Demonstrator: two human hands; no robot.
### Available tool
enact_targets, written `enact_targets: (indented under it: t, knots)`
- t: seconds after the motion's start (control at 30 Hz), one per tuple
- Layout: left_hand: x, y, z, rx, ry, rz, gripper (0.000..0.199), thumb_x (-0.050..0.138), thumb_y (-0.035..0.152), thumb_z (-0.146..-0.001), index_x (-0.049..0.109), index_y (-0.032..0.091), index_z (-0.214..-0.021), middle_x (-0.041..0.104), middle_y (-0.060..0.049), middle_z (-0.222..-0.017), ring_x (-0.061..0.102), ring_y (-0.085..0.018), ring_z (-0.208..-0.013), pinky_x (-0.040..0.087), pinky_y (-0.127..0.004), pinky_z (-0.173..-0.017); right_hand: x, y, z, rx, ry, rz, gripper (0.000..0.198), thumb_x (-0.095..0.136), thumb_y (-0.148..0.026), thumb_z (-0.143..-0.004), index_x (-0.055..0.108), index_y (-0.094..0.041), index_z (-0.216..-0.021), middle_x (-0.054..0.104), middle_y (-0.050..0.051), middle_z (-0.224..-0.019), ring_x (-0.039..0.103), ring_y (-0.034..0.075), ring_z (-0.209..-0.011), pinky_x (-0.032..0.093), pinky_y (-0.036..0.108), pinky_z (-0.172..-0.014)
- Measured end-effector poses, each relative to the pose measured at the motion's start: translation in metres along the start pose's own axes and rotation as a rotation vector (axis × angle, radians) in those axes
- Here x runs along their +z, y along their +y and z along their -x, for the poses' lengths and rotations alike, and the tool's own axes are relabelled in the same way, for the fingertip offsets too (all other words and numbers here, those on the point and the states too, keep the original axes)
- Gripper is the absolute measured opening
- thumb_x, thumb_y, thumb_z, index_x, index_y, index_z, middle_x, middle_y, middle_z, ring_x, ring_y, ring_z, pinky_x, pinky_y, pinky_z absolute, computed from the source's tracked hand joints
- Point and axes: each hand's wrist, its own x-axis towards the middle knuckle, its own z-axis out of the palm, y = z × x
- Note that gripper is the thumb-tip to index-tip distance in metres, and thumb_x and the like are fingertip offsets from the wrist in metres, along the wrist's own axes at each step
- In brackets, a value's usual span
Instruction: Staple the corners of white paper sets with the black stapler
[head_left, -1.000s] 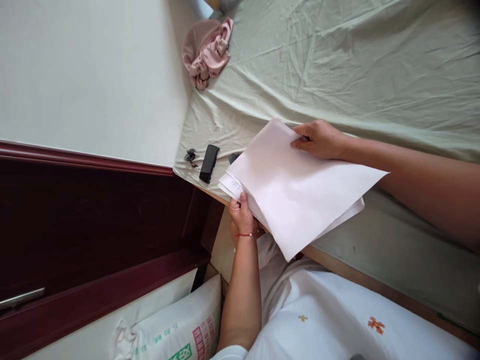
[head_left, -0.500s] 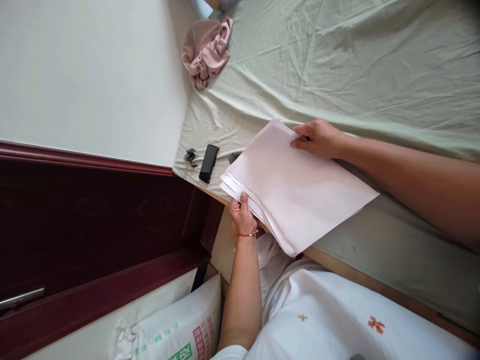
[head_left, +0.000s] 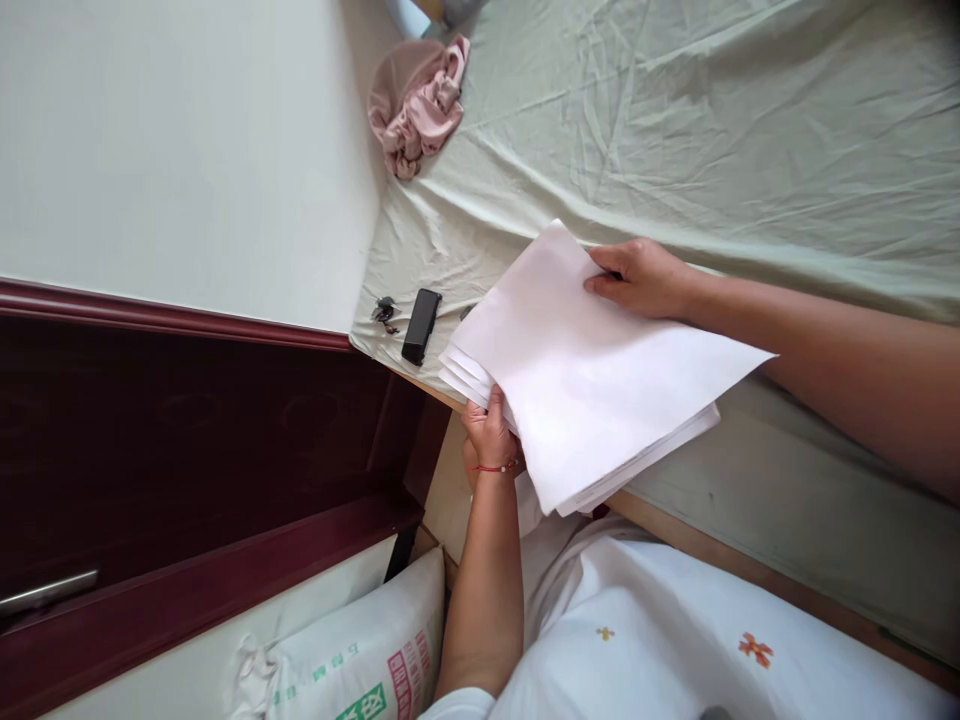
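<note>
Several loose sheets of white paper are held over the near edge of the cloth-covered surface. My left hand, with a red string bracelet at the wrist, grips the stack at its left edge, thumb on top and the other fingers underneath. At the upper edge, my right hand pinches the top sheet between thumb and fingers. That sheet bows and sits askew over the others, whose edges show below it at the left and lower right. Faint print shows along one lower edge.
On the pale green cloth lie a black rectangular case, a small dark bunch, perhaps keys, and a crumpled pink cloth item. A dark red wooden cabinet stands left. Below is a printed white sack.
The top sheet has shifted out of line with the stack, its right corner moving right and up, baring the edges of lower sheets. Both hands keep their hold.
</note>
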Motion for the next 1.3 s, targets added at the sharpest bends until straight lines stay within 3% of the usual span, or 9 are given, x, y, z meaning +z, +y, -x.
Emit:
enact_targets:
  t: [0.13,0.33,0.53,0.73,0.97,1.3]
  knots:
    - [0.002,0.003,0.0,0.012,0.028,0.034,0.058,0.098,0.063,-0.068,0.083,0.017,-0.1,0.085,-0.011,-0.11,0.077,-0.03,-0.115,0.059,-0.04,-0.107,0.0,-0.003,0.0,0.037,0.013,0.009,0.013,0.059,-0.031,-0.084,0.051,-0.024,-0.077,0.057,0.001,-0.074,0.054,0.02,-0.074,0.04,0.034,-0.072]
    - [0.0,0.0,-0.002,0.012,0.012,0.056,0.057,0.095,0.062,-0.073,0.082,0.018,-0.106,0.084,-0.011,-0.114,0.074,-0.031,-0.125,0.056,-0.041,-0.112,-0.002,-0.006,0.001,0.023,-0.011,0.003,0.009,0.063,-0.03,-0.083,0.058,-0.023,-0.084,0.064,0.002,-0.082,0.058,0.021,-0.078,0.042,0.034,-0.074]
    - [-0.005,-0.01,-0.003,-0.046,-0.016,0.154,0.054,0.093,0.064,-0.076,0.082,0.018,-0.103,0.083,-0.007,-0.103,0.078,-0.025,-0.104,0.06,-0.037,-0.102,0.003,0.002,0.0,-0.022,-0.025,0.022,0.017,0.063,-0.032,-0.084,0.068,-0.023,-0.098,0.068,0.004,-0.087,0.061,0.023,-0.083,0.043,0.035,-0.076]
    - [-0.005,-0.012,-0.003,0.001,-0.075,0.058,0.06,0.093,0.066,-0.076,0.082,0.018,-0.11,0.083,-0.009,-0.112,0.077,-0.027,-0.115,0.058,-0.037,-0.108,0.005,0.003,0.0,-0.056,-0.019,0.027,0.022,0.062,-0.032,-0.085,0.07,-0.021,-0.103,0.068,0.004,-0.089,0.059,0.021,-0.082,0.042,0.033,-0.077]
    - [-0.002,-0.002,0.001,-0.02,-0.103,0.005,0.055,0.1,0.061,-0.068,0.082,0.016,-0.095,0.083,-0.007,-0.098,0.078,-0.024,-0.094,0.061,-0.035,-0.095,0.005,0.0,0.002,-0.024,0.018,0.054,0.032,0.059,-0.035,-0.091,0.074,-0.02,-0.114,0.068,0.004,-0.087,0.058,0.021,-0.079,0.041,0.033,-0.076]
    - [-0.005,0.0,0.0,-0.035,-0.196,-0.057,0.054,0.097,0.062,-0.071,0.085,0.014,-0.091,0.084,-0.009,-0.097,0.079,-0.024,-0.091,0.064,-0.032,-0.087,0.007,0.001,0.003,-0.012,0.063,0.069,0.029,0.057,-0.034,-0.096,0.073,-0.02,-0.115,0.068,0.004,-0.084,0.057,0.019,-0.074,0.043,0.032,-0.078]
